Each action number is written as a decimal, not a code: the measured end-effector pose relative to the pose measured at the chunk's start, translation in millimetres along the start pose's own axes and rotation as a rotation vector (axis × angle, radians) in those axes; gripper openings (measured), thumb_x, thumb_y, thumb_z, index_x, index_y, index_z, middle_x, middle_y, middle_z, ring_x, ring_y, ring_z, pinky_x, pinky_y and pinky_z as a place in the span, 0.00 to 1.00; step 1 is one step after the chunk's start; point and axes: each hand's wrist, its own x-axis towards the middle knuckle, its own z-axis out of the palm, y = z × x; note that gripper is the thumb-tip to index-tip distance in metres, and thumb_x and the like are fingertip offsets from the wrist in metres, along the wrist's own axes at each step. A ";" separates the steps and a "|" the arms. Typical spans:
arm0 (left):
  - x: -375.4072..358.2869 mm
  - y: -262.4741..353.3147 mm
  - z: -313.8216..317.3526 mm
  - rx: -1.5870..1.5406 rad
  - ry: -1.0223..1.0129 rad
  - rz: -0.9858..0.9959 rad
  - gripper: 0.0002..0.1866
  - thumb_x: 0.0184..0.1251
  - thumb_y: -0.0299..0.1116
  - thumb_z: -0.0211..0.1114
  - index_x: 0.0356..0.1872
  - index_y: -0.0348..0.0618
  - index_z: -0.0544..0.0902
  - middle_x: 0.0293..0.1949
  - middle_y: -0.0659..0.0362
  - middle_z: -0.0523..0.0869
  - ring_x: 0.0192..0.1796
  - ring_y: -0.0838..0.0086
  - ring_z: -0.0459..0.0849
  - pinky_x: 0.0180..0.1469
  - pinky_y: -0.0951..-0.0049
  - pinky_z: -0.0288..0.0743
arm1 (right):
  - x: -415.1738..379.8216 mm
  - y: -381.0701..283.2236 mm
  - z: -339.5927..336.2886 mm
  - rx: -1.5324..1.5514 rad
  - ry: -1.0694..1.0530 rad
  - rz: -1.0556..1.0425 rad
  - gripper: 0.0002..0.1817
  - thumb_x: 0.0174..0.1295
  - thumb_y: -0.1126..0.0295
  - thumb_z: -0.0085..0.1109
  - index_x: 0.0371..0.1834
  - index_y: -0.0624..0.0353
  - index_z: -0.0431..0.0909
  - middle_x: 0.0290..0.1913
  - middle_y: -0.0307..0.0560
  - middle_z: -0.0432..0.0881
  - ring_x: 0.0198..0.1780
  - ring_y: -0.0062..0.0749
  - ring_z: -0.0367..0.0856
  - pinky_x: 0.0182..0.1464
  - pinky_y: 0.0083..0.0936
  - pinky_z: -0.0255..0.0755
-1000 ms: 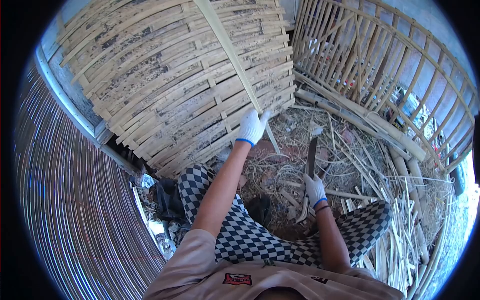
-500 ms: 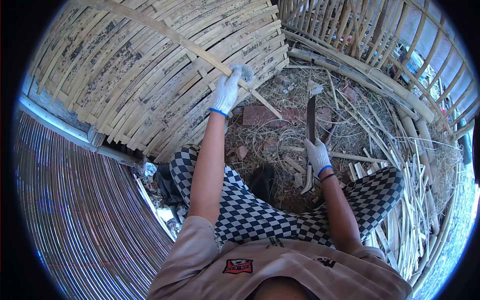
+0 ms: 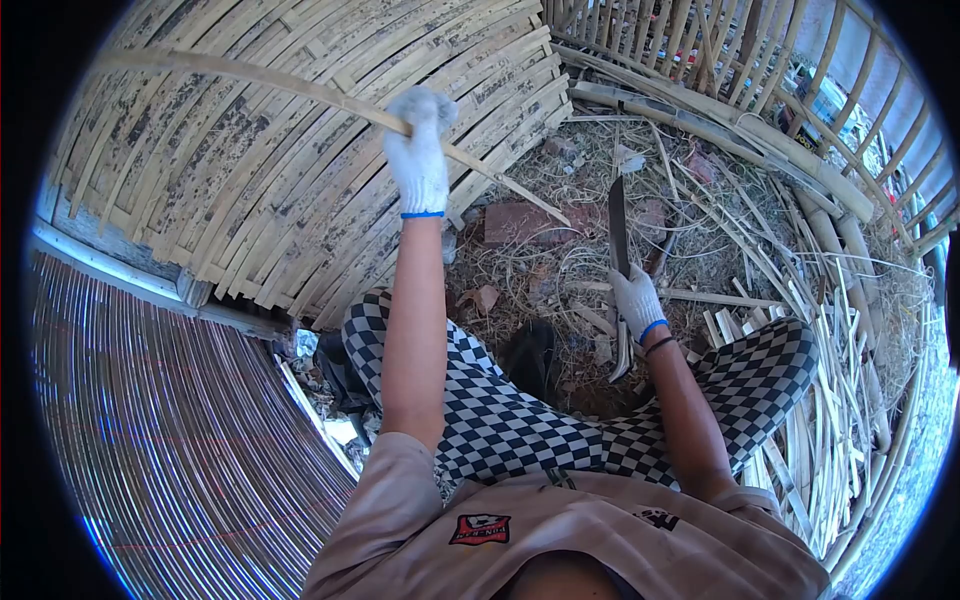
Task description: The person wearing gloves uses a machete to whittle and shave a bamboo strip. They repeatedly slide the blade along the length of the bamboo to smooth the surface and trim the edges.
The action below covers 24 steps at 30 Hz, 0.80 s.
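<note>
My left hand [image 3: 416,160], in a white knit glove with a blue cuff, is closed round a long bamboo strip [image 3: 290,92]. The strip slants from the upper left down to the right, its near end close to a reddish brick [image 3: 520,225] on the ground. A greyish cloth-like wad [image 3: 425,104] shows at the top of that hand, blurred. My right hand [image 3: 637,303], gloved alike, grips a machete [image 3: 619,235] with its dark blade pointing away from me. The machete's handle end shows below the hand. Blade and strip are apart.
A woven bamboo panel [image 3: 260,150] rises at the left, with a slatted bamboo fence [image 3: 740,50] at the back right. Split bamboo strips [image 3: 830,400] lie in a heap beside my right knee. Shavings [image 3: 540,270] litter the ground, and bamboo poles [image 3: 720,150] run along the fence's foot.
My left hand has moved left and up along with the bamboo strip, which now lies at a flatter slant. My right hand and the machete have barely shifted.
</note>
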 end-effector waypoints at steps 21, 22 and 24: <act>4.2 28.9 39.4 -0.444 0.055 0.122 0.21 0.82 0.38 0.61 0.25 0.54 0.66 0.18 0.71 0.63 0.15 0.88 0.55 0.14 0.82 0.50 | -34.9 -148.8 147.1 -0.796 0.154 -0.612 0.11 0.67 0.70 0.58 0.48 0.60 0.70 0.30 0.58 0.87 0.32 0.55 0.89 0.31 0.48 0.81; 4.3 29.6 39.4 -0.493 0.009 0.120 0.21 0.82 0.38 0.61 0.24 0.54 0.66 0.18 0.71 0.63 0.14 0.88 0.55 0.14 0.82 0.50 | -19.8 -137.0 145.0 -0.833 0.147 -0.522 0.11 0.68 0.70 0.58 0.49 0.60 0.70 0.30 0.58 0.87 0.32 0.55 0.89 0.31 0.49 0.80; 9.0 35.6 47.0 -0.415 0.196 0.087 0.20 0.82 0.38 0.59 0.24 0.54 0.67 0.17 0.71 0.65 0.14 0.87 0.57 0.14 0.82 0.51 | 6.2 -119.5 138.5 -0.823 0.108 -0.444 0.13 0.68 0.70 0.57 0.51 0.62 0.69 0.32 0.61 0.88 0.33 0.55 0.90 0.32 0.50 0.80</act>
